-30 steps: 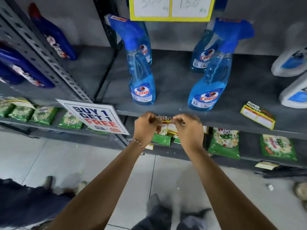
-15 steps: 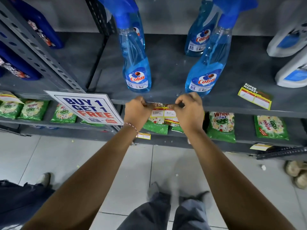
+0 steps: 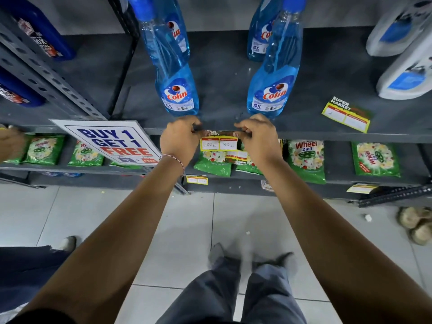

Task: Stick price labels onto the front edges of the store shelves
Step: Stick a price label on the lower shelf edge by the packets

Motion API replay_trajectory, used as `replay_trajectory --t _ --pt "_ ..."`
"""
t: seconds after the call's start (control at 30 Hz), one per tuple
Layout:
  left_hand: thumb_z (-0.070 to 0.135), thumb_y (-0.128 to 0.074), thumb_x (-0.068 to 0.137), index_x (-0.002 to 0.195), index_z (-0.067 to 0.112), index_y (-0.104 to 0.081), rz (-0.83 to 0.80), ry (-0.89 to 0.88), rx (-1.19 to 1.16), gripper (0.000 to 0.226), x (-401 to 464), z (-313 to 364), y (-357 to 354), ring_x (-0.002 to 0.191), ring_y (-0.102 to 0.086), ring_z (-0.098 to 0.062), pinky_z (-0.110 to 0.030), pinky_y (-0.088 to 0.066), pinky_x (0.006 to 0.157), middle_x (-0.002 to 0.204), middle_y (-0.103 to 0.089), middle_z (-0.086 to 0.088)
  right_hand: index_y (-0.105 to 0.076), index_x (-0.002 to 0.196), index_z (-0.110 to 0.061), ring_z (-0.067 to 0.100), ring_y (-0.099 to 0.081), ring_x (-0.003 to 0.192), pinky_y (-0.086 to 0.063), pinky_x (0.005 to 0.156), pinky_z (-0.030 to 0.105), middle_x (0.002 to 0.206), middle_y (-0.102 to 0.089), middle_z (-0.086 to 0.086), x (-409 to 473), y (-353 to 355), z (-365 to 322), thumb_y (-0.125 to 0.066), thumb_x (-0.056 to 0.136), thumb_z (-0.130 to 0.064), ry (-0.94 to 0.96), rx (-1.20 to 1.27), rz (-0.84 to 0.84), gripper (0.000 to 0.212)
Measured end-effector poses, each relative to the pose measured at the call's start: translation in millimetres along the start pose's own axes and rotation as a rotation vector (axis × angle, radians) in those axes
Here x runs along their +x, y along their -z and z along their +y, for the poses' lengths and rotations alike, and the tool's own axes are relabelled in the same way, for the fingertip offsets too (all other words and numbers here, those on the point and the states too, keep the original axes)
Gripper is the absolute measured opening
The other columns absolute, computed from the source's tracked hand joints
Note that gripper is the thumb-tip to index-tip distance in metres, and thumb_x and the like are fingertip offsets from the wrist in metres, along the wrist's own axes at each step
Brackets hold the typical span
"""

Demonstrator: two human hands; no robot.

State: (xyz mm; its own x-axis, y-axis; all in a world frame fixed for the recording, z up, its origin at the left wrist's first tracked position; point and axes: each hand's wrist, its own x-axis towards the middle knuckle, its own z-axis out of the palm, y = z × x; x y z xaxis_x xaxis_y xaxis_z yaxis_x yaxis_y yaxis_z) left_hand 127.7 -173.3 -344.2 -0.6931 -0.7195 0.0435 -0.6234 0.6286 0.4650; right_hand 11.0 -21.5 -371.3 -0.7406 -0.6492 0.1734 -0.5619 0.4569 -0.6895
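Observation:
A yellow and red price label [image 3: 219,143] marked 100 and 80 hangs against the front edge of the grey shelf [image 3: 327,137], between two blue Colin spray bottles [image 3: 175,90]. My left hand [image 3: 181,139] pinches its top left corner. My right hand [image 3: 258,139] pinches its top right corner, with the fingers on the shelf edge. A second loose label [image 3: 346,114] lies flat on the shelf to the right. Another label [image 3: 196,180] is on the lower shelf's edge.
A "BUY 1 GET 1 FREE" sign [image 3: 112,142] juts from the shelf edge left of my hands. Green Wheel packets [image 3: 306,160] fill the lower shelf. White bottles [image 3: 406,73] stand at the far right. Another person's dark trousers [image 3: 25,267] are at lower left.
The label came down from level with the shelf top to hang flat against the shelf's front edge, its face now showing. My hands spread slightly to its two top corners.

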Motion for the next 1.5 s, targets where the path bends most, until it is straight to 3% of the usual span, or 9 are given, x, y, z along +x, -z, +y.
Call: replay_trajectory --t 0.2,0.3,0.37,0.6,0.7,0.9,1.03,1.2,1.5 --pt "0.027 -0.072 0.084 0.103 0.011 -0.07 -0.092 -0.202 -0.223 0.025 -28.1 55.0 -16.4 0.076 -0.059 -0.012 -0.021 -0.049 0.074 0.093 -0.072 -0.005 -0.066 0.115 -0.021 -0.008 -0.063 0.077 -0.049 0.073 0.006 0.088 -0.069 -0.01 -28.8 52.3 21.2 -0.07 0.088 -0.021 -0.264 0.323 0.211 0.028" --pt "0.022 -0.069 0.086 0.097 0.014 -0.072 -0.194 -0.268 -0.351 0.014 -38.5 107.0 -40.8 0.076 -0.064 -0.008 -0.005 -0.046 0.071 0.093 -0.076 -0.002 -0.071 0.105 -0.017 0.0 -0.061 0.07 -0.046 0.068 0.005 0.087 -0.071 -0.004 -39.9 96.9 59.2 -0.065 0.089 -0.019 -0.395 0.27 0.488 0.017" --pt "0.017 -0.068 0.086 0.098 0.014 -0.072 -0.249 -0.247 -0.46 0.013 -34.7 145.9 -60.3 0.083 -0.07 -0.014 -0.015 -0.052 0.079 0.095 -0.077 -0.003 -0.072 0.101 -0.016 0.005 -0.06 0.079 -0.037 0.063 0.0 0.093 -0.073 0.0 -36.2 128.8 88.5 -0.061 0.089 -0.016 -0.45 0.11 0.575 0.017" --pt "0.027 -0.064 0.087 0.123 0.006 -0.063 -0.394 -0.012 -0.553 0.042 29.1 253.2 -117.9 0.117 -0.063 -0.022 -0.03 -0.046 0.104 0.123 -0.069 -0.012 -0.061 0.117 -0.009 0.035 -0.06 0.109 -0.048 0.089 0.039 0.115 -0.068 0.015 -11.0 180.7 157.9 -0.071 0.081 -0.018 -0.574 -0.08 0.289 0.038" --pt "0.037 -0.075 0.077 0.121 0.004 -0.064 -0.446 0.024 -0.452 0.056 46.9 270.3 -129.2 0.109 -0.064 -0.018 -0.019 -0.045 0.087 0.115 -0.07 -0.007 -0.06 0.121 -0.014 0.029 -0.063 0.106 -0.052 0.089 0.04 0.114 -0.069 0.01 -9.0 184.8 163.8 -0.074 0.079 -0.016 -0.568 0.019 0.259 0.045" --pt "0.016 -0.085 0.069 0.07 0.012 -0.072 -0.45 0.012 -0.459 0.014 19.5 279.2 -133.8 0.059 -0.057 -0.01 -0.029 -0.054 0.072 0.069 -0.07 -0.003 -0.057 0.125 -0.015 0.012 -0.062 0.083 -0.051 0.068 0.02 0.103 -0.064 -0.002 -27.2 209.7 178.2 -0.076 0.076 -0.004 -0.552 0.304 0.234 0.054" --pt "0.002 -0.076 0.079 0.093 0.001 -0.069 -0.533 0.044 -0.554 0.015 -31.2 298.9 -145.9 0.036 -0.057 -0.003 -0.022 -0.054 0.044 0.058 -0.062 -0.003 -0.065 0.115 -0.03 0.019 -0.069 0.085 -0.06 0.077 0.039 0.107 -0.068 0.005 -57.4 227.0 203.4 -0.079 0.071 -0.014 -0.473 0.283 0.233 0.049" --pt "0.015 -0.07 0.087 0.075 0.007 -0.066 -0.521 -0.014 -0.547 0.015 -70.1 342.5 -170.9 0.056 -0.073 -0.034 -0.053 -0.062 0.064 0.066 -0.07 -0.014 -0.073 0.097 -0.02 0.023 -0.072 0.079 -0.061 0.074 0.047 0.09 -0.074 0.003 -81.1 249.4 236.1 -0.074 0.082 -0.012 -0.471 0.318 0.292 0.017" --pt "0.016 -0.061 0.085 0.064 -0.003 -0.057 -0.445 -0.182 -0.178 0.029 -83.2 381.2 -214.2 0.044 -0.069 -0.028 -0.014 -0.03 0.027 0.06 -0.067 -0.02 -0.069 0.083 -0.017 0.014 -0.053 0.072 -0.039 0.065 0.006 0.088 -0.061 0.005 -87.4 278.5 278.1 -0.074 0.075 -0.006 -0.401 0.201 0.389 0.014"
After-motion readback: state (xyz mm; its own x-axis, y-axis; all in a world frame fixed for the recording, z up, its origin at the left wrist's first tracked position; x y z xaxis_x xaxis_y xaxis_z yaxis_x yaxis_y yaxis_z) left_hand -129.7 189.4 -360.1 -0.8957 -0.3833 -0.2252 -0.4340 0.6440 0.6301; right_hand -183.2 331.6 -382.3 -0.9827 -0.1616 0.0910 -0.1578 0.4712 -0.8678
